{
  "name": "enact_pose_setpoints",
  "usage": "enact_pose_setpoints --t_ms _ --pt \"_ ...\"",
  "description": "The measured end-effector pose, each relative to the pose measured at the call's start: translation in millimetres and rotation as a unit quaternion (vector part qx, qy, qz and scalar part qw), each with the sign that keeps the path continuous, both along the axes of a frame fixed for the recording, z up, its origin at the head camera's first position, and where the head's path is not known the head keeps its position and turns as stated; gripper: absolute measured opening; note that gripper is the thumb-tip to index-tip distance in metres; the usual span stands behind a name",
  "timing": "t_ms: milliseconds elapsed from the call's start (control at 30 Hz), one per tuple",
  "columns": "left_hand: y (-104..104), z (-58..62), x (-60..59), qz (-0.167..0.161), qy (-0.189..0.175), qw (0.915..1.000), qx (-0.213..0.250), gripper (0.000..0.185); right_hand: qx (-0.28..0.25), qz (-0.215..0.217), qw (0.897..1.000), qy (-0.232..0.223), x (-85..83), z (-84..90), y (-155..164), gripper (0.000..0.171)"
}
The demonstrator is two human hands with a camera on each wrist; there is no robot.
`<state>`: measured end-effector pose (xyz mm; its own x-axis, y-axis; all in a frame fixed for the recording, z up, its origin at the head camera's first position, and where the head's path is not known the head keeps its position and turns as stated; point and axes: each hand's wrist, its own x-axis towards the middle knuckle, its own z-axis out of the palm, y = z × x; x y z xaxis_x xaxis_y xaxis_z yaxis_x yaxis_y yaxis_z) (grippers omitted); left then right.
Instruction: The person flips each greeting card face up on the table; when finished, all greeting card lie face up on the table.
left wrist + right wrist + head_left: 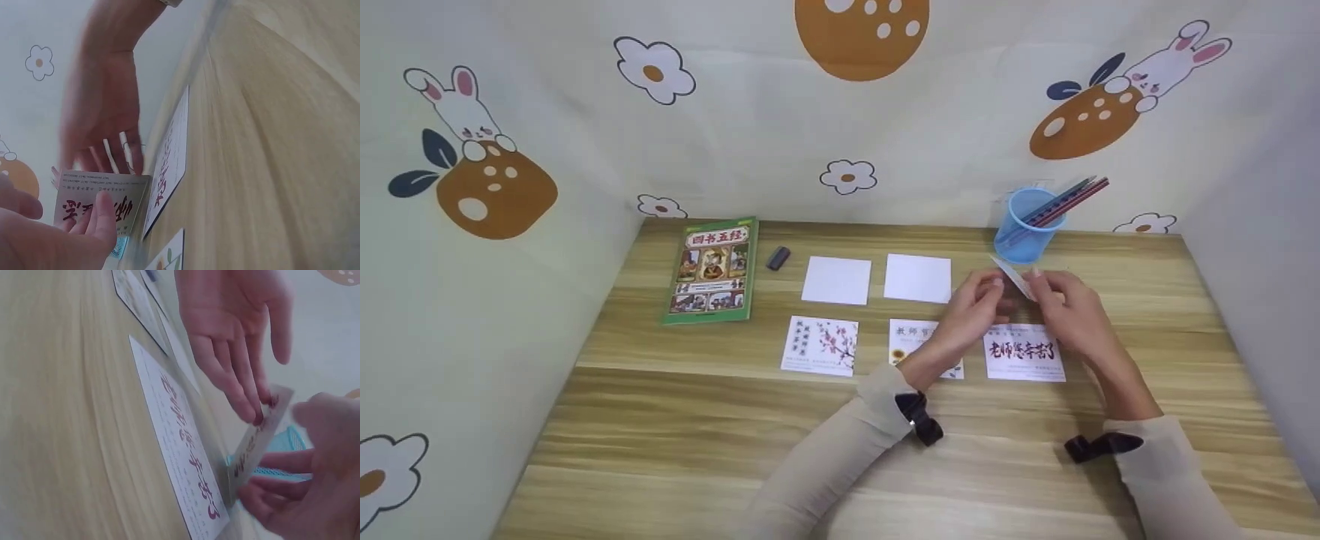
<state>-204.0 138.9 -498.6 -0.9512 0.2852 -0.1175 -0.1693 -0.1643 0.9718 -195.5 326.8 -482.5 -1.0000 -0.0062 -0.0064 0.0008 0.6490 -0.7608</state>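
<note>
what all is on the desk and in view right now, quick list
green illustrated book: one, far left of the wooden desk
small dark grey eraser-like block: one, right of the book
blank white cards: two, back row
printed white cards: three, front row, flat; the middle one partly hidden by the left arm
blue mesh pencil cup: one, far right, holding pencils
lettered white card: one, held tilted above the desk
cream cartoon backdrop: rabbits and flowers, around the desk
hands: left hand and right hand, both on the lifted card
</note>
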Motion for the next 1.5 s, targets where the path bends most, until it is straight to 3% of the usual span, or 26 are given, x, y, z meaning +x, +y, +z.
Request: enact_pose_setpoints --t_ms 167,333,500,600,767,833,933,1033,1100,1200,1400,1500 --pt "-1.6 -1.8 1.8 -0.034 0.044 0.9951 -0.081 0.037 -0.025 -0.007 0.998 0.057 1.9 6.8 -7.4 0.058" --pt "-3.2 -6.0 1.5 -0.074 0.113 0.9761 -0.17 0.042 -0.044 0.006 0.994 0.095 2.2 7.1 -8.9 0.046" --pt "-4.3 -10.2 -0.6 -0.106 0.166 0.9592 -0.203 0.048 -0.087 -0.037 0.988 0.122 1.3 5.7 -6.7 0.033" --pt "-8.4 -10.8 -1.4 -0.11 0.205 0.9383 -0.256 0.05 -0.125 -0.061 0.983 0.121 1.2 5.2 -5.3 0.032" --pt "-16.5 -9.9 -2.6 -0.134 0.263 0.8891 -0.35 0.054 -0.157 -0.092 0.978 0.101 -0.2 0.8 -2.1 0.035" --pt "-18.6 -10.2 -2.5 -0.149 0.265 0.881 -0.363 0.055 -0.165 -0.1 0.977 0.086 -2.4 -3.0 0.3 0.036" --pt "-20.6 -10.8 -2.5 -0.156 0.257 0.8798 -0.368 0.057 -0.154 -0.099 0.981 0.056 -4.2 -8.4 3.8 0.038" --pt "-22.8 -7.7 -1.4 -0.147 0.232 0.8816 -0.384 0.059 -0.102 -0.09 0.99 0.03 -5.0 -13.5 6.8 0.043" --pt "-23.7 -4.2 -1.2 -0.141 0.223 0.8757 -0.404 0.061 -0.058 -0.082 0.995 0.021 -4.4 -15.5 8.3 0.047" --pt "-24.7 -0.1 -2.0 -0.144 0.218 0.8578 -0.443 0.062 -0.013 -0.07 0.997 0.0 -3.6 -17.6 10.4 0.048" --pt "-26.8 0.2 -4.5 -0.173 0.228 0.8086 -0.514 0.058 0.039 -0.027 0.997 -0.054 -3.3 -19.7 12.5 0.045" --pt "-27.6 -0.2 -4.9 -0.18 0.237 0.8013 -0.519 0.055 0.052 -0.017 0.997 -0.054 -4.4 -20.3 12.3 0.045"
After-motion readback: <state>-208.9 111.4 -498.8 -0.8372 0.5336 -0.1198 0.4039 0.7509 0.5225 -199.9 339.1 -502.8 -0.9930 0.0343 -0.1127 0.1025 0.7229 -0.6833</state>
